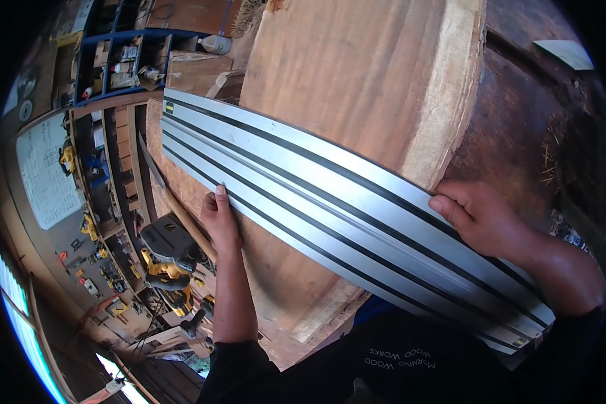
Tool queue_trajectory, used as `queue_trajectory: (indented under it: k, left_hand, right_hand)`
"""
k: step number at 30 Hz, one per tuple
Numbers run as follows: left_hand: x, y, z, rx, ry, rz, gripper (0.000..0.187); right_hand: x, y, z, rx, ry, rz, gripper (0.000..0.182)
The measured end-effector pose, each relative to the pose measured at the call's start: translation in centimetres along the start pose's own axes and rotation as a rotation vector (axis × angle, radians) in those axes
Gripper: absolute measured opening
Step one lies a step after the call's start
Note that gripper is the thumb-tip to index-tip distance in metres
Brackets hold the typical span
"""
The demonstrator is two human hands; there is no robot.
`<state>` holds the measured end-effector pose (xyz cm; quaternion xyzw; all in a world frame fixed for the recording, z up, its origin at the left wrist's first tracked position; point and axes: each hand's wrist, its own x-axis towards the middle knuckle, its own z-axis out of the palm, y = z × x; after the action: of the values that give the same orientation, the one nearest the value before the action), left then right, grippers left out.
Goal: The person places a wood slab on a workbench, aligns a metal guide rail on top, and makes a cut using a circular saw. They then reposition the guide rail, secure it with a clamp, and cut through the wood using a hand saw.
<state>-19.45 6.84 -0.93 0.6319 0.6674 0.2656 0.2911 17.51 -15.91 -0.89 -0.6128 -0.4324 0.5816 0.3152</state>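
Observation:
A long silver metal rail (316, 195) with black stripes lies slantwise over a wide wooden slab (343, 74). My left hand (220, 219) grips the rail's near edge, its thumb on top and its other fingers mostly hidden. At the far edge, on the right, my right hand (475, 214) is closed round the rail with the thumb on top. A small yellow label marks the rail's upper left end. Whether the rail touches the slab along its length I cannot tell.
A yellow and black power tool (168, 269) stands at the left beside a wooden handle (190, 222). Blue shelves (129, 64) hold bottles and boxes. A whiteboard (47, 168) hangs on the far left. Rough brown wood (518, 128) lies to the right.

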Motion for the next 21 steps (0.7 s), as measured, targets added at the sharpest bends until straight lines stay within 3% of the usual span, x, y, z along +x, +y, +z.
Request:
queue_trajectory:
  k: [21]
  left_hand:
    - [0.11, -0.06, 0.01, 0.061, 0.015, 0.03, 0.039]
  right_hand:
    - [-0.09, 0.12, 0.56, -0.033, 0.04, 0.013, 0.03]
